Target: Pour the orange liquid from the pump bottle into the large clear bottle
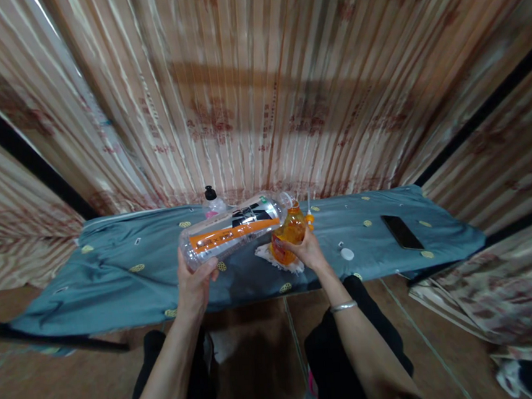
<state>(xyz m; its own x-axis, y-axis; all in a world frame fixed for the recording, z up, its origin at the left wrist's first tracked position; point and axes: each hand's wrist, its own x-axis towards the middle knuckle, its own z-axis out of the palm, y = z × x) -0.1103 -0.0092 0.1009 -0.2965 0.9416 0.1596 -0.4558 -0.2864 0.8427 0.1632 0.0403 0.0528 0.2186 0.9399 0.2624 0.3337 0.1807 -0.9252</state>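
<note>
My left hand [196,282] grips the base end of a large clear plastic bottle [231,227] with an orange and silver label. This bottle is tilted nearly level, its neck pointing right and reaching the mouth of a smaller orange bottle [290,231]. Whether the two mouths touch I cannot tell. Around the orange bottle's right side my right hand [308,250] is closed, keeping it upright. Beneath it lies a crumpled white cloth or tissue [271,258]. An orange pump top [310,219] with a thin tube stands just behind my right hand.
A small bottle with a black cap [210,198] stands behind the clear bottle. To the right lie a white round cap [347,254] and a dark phone [402,232]. Everything rests on a blue cloth-covered surface [125,249], with patterned curtains [240,121] and dark poles around it.
</note>
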